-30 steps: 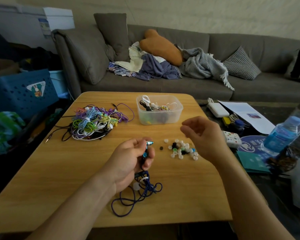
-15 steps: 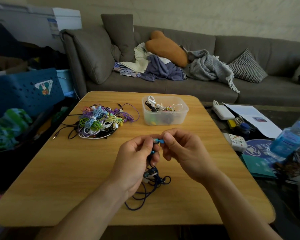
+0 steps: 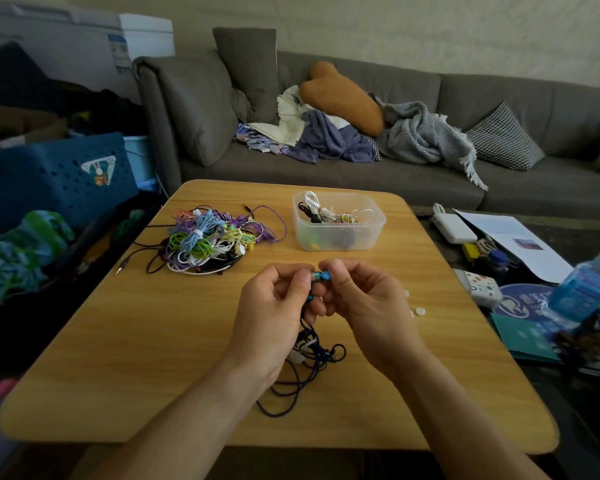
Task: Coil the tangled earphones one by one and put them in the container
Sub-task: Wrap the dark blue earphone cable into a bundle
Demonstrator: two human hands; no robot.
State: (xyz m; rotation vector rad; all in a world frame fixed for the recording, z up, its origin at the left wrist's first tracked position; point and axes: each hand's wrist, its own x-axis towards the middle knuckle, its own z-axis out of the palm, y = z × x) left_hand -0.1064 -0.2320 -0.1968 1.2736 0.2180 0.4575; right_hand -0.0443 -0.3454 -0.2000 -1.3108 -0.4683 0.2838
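My left hand and my right hand meet over the middle of the wooden table. Between their fingertips they pinch the blue metallic earbud of a dark blue earphone. A second blue bud sits lower in my left fingers. Its dark blue cord hangs down and lies in loose loops on the table under my wrists. A tangled pile of coloured earphones lies at the back left. The clear plastic container at the back centre holds several coiled earphones.
A few small white ear tips lie right of my right hand. A grey sofa with clothes stands behind the table. A blue water bottle, papers and small items crowd the low surface to the right. A blue basket stands to the left.
My right hand came in from the right and now pinches the blue earbud together with my left hand. Most of the ear tips are now hidden behind my right hand.
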